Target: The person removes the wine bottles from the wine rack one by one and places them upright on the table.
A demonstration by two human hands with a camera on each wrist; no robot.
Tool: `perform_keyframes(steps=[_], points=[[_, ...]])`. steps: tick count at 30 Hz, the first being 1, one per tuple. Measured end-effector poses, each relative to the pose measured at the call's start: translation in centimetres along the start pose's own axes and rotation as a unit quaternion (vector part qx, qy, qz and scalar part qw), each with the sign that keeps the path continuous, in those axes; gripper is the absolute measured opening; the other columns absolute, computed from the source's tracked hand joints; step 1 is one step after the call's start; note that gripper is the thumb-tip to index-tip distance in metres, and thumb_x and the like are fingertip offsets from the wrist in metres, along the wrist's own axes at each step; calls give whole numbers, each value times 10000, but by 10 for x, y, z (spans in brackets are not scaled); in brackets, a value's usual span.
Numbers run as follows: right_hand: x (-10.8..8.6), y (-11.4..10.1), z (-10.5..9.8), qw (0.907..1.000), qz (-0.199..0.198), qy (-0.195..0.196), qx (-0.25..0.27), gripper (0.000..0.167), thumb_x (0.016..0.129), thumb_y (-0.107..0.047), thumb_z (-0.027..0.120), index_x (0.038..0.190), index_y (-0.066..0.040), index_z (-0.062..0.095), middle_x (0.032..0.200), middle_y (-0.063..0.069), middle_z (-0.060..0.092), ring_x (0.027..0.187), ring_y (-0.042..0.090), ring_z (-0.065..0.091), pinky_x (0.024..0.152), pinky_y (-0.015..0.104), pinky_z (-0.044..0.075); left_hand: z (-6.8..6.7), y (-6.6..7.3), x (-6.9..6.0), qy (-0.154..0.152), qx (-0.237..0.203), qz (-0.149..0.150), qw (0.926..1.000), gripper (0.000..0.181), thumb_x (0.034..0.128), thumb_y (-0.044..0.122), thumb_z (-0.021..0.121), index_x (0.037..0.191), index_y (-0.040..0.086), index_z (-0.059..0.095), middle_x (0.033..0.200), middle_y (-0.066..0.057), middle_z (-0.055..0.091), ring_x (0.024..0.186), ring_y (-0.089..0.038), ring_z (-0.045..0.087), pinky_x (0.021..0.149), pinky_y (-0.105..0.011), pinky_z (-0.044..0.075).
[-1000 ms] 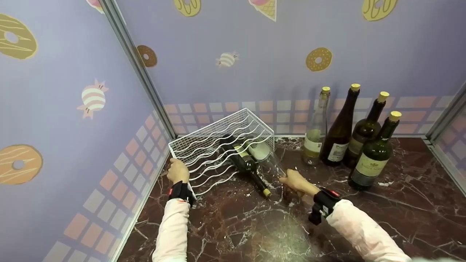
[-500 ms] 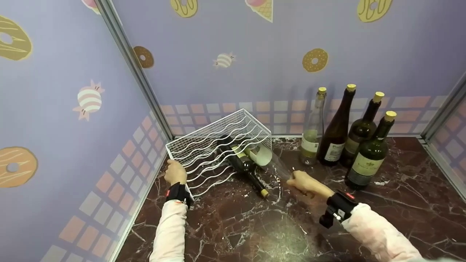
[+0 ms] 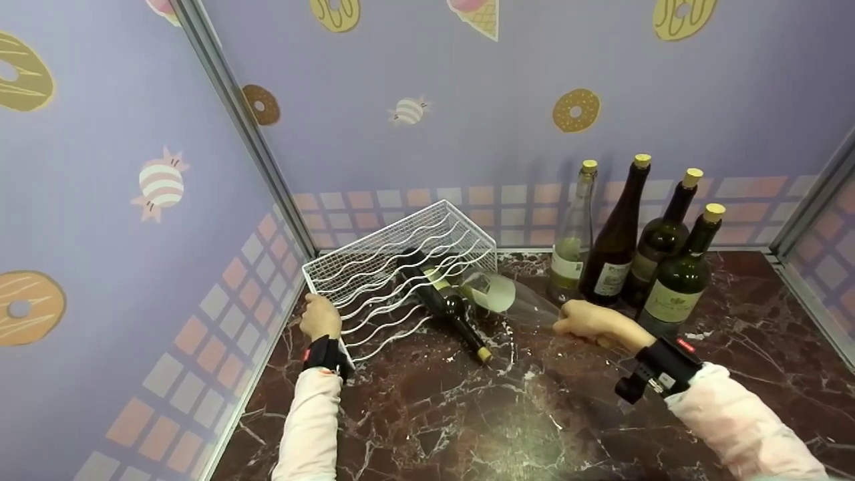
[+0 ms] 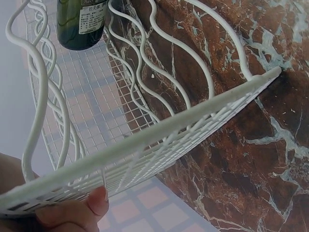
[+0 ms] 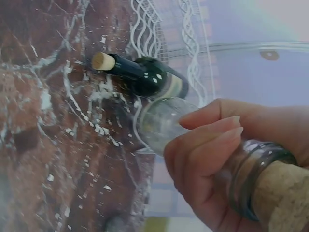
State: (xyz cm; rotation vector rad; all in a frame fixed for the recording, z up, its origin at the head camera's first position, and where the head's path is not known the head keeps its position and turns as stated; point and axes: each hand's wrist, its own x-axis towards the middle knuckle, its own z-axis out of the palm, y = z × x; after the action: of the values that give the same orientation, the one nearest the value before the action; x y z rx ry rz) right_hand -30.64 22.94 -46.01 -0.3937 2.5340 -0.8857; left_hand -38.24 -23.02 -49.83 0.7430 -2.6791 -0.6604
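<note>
My left hand (image 3: pixel 322 316) grips the left end of a white wire wine rack (image 3: pixel 374 252), its fingers curled round the mesh edge in the left wrist view. By its neck, my right hand (image 3: pixel 588 321) holds a clear glass bottle (image 3: pixel 499 294) with a pale label. Its cork (image 5: pixel 285 195) sticks out past my fingers in the right wrist view. The base of this bottle is still among the rack's wavy wires. Beside it, a dark green wine bottle (image 3: pixel 454 307) lies slanted through the rack, its corked neck pointing toward me.
Several corked bottles stand upright at the right: a clear one (image 3: pixel 568 260), a brown one (image 3: pixel 611 254), and green ones, the nearest a green bottle (image 3: pixel 674 294). Purple walls (image 3: pixel 494 133) close in the dark red marbled tabletop (image 3: pixel 467 414) at the back and sides.
My right hand has moved to the right, drawing the clear bottle partly out of the rack. My left hand keeps its grip, and the rack and dark bottle have hardly moved.
</note>
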Motion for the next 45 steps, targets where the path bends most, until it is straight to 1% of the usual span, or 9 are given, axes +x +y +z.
perform_keyframes(steps=[9,13,17,22,27,33,41,43,45], points=[[-20,-11,-25,9972,-254,-560,-420,222,802,-74,489,583,-66,525,462,-9,460,370,86,389,379,205,305,-2,1,-2,-30,-47,-26,10000,207,928,18,258,1023,-88,408,952,-314,575,869,-465,555,680,-541,447],[-26,-16,-30,9939,-378,-758,-710,211,800,-67,478,594,-65,524,463,-12,453,365,89,381,380,216,299,-3,1,-3,-37,-64,-19,10000,215,927,16,251,1029,-97,403,954,-318,573,868,-471,553,684,-544,447],[-33,-21,-33,9922,-310,-934,-771,229,810,-78,470,585,-81,508,471,-3,448,368,97,371,378,230,295,-2,-1,-3,-55,-76,-15,10000,215,924,11,248,1034,-96,398,960,-323,569,872,-478,550,686,-550,445],[-38,-25,-38,9905,-426,-984,-858,230,789,-57,469,565,-112,477,464,-17,449,371,87,393,388,212,314,0,-2,-1,-67,-151,-15,9999,216,925,12,239,1028,-94,396,959,-328,565,874,-481,547,681,-555,444],[-40,-26,-41,9904,-394,-1059,-796,193,781,-52,495,590,-77,500,477,-15,467,380,82,414,388,206,338,0,-2,0,-124,-262,-38,9996,208,928,20,233,1023,-90,382,963,-330,558,885,-484,541,688,-564,439],[-41,-28,-43,9885,-420,-1164,-865,200,783,-43,494,584,-55,506,473,-12,460,374,88,408,391,213,337,-4,-2,1,-345,-337,-100,9988,206,915,27,250,1049,-87,359,1005,-345,535,920,-486,523,711,-569,421],[-42,-29,-44,9866,-527,-1222,-941,212,781,-30,483,572,-64,496,449,-28,449,355,83,406,393,211,337,-11,2,-2,-461,-80,161,9988,242,861,29,384,1060,-96,324,1006,-366,509,913,-491,520,680,-562,427],[-43,-30,-45,9870,-499,-1215,-921,201,787,-32,487,590,-70,497,459,-22,452,358,82,411,390,209,341,-11,3,-4,-394,-3,227,9990,261,853,25,400,1066,-102,317,1006,-365,482,902,-494,518,677,-562,430],[-45,-31,-46,9884,-394,-1192,-859,199,786,-37,496,593,-85,495,460,-22,453,360,79,410,383,204,342,-11,5,-6,-173,185,387,9989,274,854,10,403,1084,-115,324,1011,-351,450,905,-493,499,697,-559,422]])
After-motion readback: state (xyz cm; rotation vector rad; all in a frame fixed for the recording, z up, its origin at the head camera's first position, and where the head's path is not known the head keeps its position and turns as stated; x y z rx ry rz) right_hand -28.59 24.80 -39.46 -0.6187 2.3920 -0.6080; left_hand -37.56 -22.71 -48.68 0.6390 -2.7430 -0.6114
